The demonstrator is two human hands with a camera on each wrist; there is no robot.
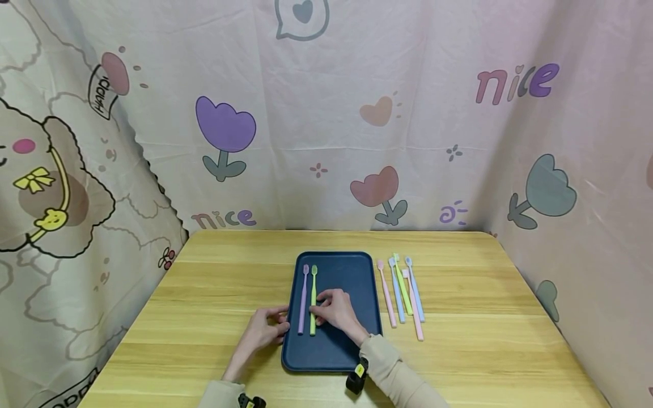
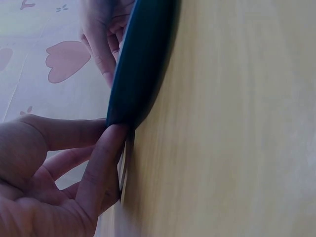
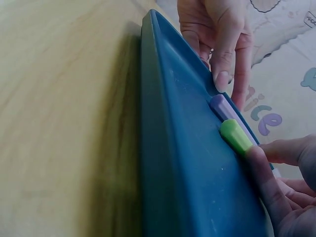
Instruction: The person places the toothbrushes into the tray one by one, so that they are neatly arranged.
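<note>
In the head view, a dark blue rectangular tray with rounded corners (image 1: 339,266) is placed on the light wooden surface (image 1: 484,317), close to its front edge. Along the left edge of the tray, a slim purple toothbrush (image 1: 303,300) and a slim yellow-green toothbrush (image 1: 313,286) are laid side by side, their heads pointed to the far edge. The yellow-green toothbrush is pinched by the grip of the right hand (image 1: 336,309). The tray's left edge is touched by the left hand (image 1: 262,330), its grip spread. Just beside the tray's right edge, five pink, blue and green toothbrushes (image 1: 404,292) are laid on the surface.

In the left wrist view, the rim and outer wall of the tray are touched by the left thumb and fingers; the toothbrushes are hidden.

In the right wrist view, the yellow-green handle is held near its end between thumb and finger, and the purple handle is seen nearer the tray's left edge.
</note>
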